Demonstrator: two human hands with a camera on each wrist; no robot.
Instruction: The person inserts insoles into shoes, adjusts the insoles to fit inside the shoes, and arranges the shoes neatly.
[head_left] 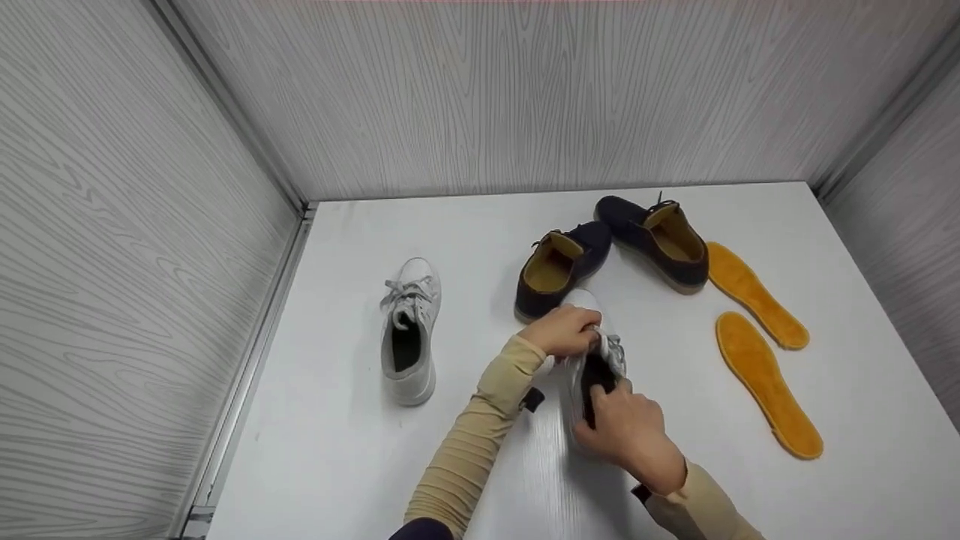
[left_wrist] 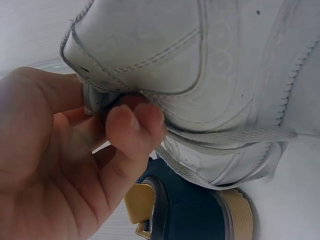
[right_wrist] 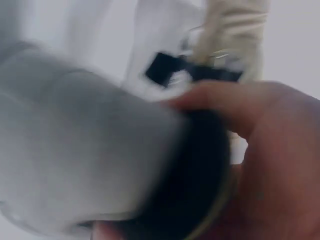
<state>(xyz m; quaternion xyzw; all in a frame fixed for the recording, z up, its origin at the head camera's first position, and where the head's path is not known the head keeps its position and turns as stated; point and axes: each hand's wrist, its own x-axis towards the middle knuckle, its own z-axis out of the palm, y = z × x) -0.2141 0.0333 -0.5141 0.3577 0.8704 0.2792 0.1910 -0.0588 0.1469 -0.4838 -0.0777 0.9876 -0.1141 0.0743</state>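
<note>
A white sneaker (head_left: pixel 581 301) lies on the table, toe pointing away, partly covered by both hands. My left hand (head_left: pixel 562 331) grips its upper near the tongue and laces; in the left wrist view the fingers curl over the edge of the white upper (left_wrist: pixel 150 45). My right hand (head_left: pixel 628 426) is at the heel end, fingers in the opening. In the blurred right wrist view, thumb and fingers pinch a dark insole (right_wrist: pixel 200 165) with a rounded, yellowish edge at the sneaker's opening. How much of it is inside the shoe is hidden.
Another white sneaker (head_left: pixel 421 307) stands to the left. Two dark lace-up shoes with tan linings, one nearer (head_left: pixel 592 244) and one farther right (head_left: pixel 651 251), sit beyond my hands. Two orange insoles, upper (head_left: pixel 756 294) and lower (head_left: pixel 766 384), lie at right. Walls enclose the back and sides.
</note>
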